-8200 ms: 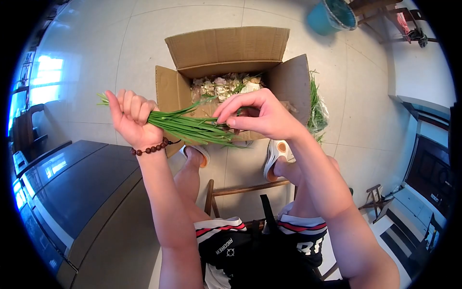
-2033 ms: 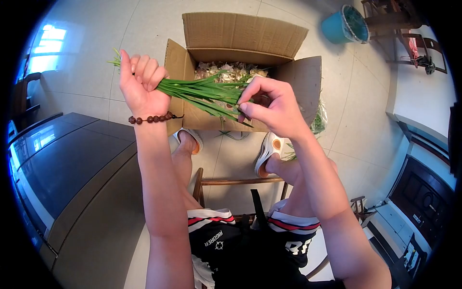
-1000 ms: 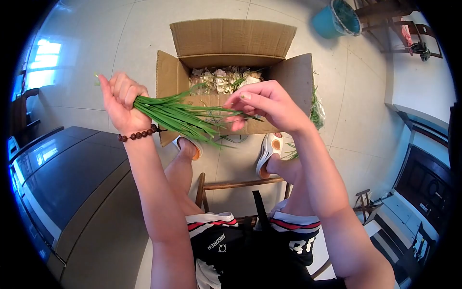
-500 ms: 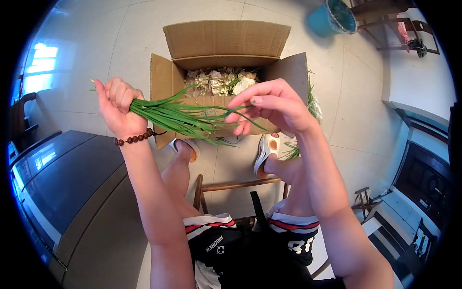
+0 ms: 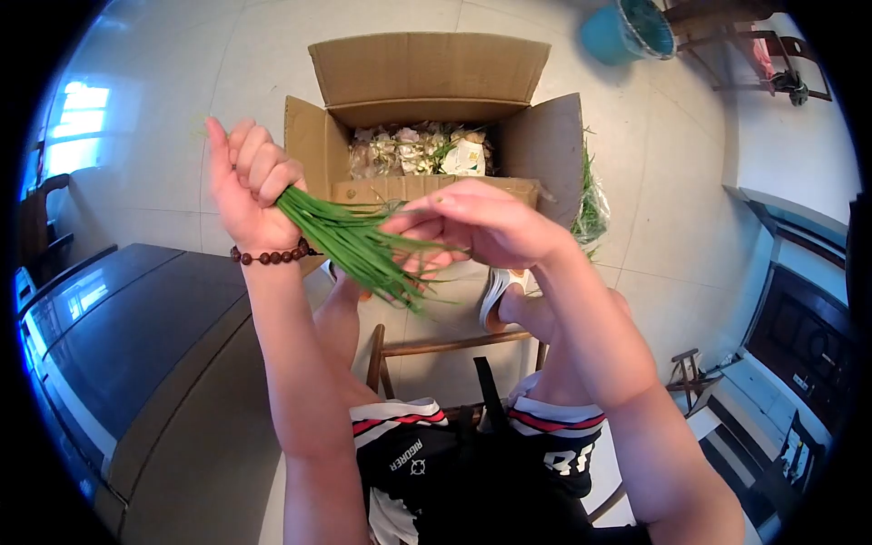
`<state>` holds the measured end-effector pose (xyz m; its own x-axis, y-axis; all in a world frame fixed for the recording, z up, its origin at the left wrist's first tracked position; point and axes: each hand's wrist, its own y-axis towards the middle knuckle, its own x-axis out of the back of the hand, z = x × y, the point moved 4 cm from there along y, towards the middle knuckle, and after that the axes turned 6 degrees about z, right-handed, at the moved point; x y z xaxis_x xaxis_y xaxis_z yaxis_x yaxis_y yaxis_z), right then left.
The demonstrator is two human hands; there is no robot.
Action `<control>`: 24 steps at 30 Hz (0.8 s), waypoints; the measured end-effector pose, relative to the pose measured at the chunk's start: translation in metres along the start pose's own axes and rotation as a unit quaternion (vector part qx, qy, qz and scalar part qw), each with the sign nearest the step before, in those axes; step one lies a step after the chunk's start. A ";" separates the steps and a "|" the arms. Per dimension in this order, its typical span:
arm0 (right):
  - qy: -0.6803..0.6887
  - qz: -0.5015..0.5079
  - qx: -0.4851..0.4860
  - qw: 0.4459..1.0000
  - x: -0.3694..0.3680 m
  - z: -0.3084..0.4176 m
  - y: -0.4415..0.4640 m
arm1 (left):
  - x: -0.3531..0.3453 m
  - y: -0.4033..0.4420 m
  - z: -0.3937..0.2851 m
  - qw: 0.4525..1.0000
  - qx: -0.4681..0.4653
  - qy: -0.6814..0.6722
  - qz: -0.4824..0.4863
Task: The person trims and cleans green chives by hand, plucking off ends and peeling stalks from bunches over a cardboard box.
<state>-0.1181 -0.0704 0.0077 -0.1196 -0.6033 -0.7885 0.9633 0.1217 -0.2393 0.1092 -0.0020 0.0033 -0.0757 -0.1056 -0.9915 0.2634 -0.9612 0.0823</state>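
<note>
My left hand point(image 5: 250, 186), with a beaded bracelet on the wrist, is wrapped round the base of a bunch of green chives point(image 5: 350, 238). The leaves fan out toward the lower right. My right hand point(image 5: 481, 222) is at their loose tips, palm toward the bunch, fingers apart and slightly curled. Some fingers lie behind the leaves, and whether they press on them I cannot tell. Beyond both hands stands an open cardboard box point(image 5: 427, 73) with pale scraps and bits of green point(image 5: 418, 150) inside.
A clear bag of greens point(image 5: 593, 204) lies right of the box. There is a blue bucket point(image 5: 610, 36) at the upper right. A dark glossy cabinet point(image 5: 136, 309) stands to my left. The wooden bar of a stool point(image 5: 454, 345) runs between my legs.
My left hand has shifted right and slightly up, and the chives now slant more steeply downward. My right hand has moved left, closer in along the leaves.
</note>
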 end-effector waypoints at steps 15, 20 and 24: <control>-0.010 0.030 0.060 0.998 -0.006 0.022 -0.025 | 0.006 0.004 0.021 0.992 0.038 0.113 -0.032; -0.610 -0.392 0.102 0.681 0.034 0.040 -0.029 | 0.006 0.003 0.054 0.955 0.059 0.275 -0.098; -0.350 -0.250 0.249 0.868 0.017 0.038 -0.009 | 0.011 -0.002 0.107 0.863 0.138 0.460 -0.159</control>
<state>-0.1198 -0.1115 0.0180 -0.5449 -0.8349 -0.0777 0.8384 -0.5435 -0.0399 0.0045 -0.0284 0.0034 0.7267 0.2994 -0.6183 0.1211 -0.9418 -0.3136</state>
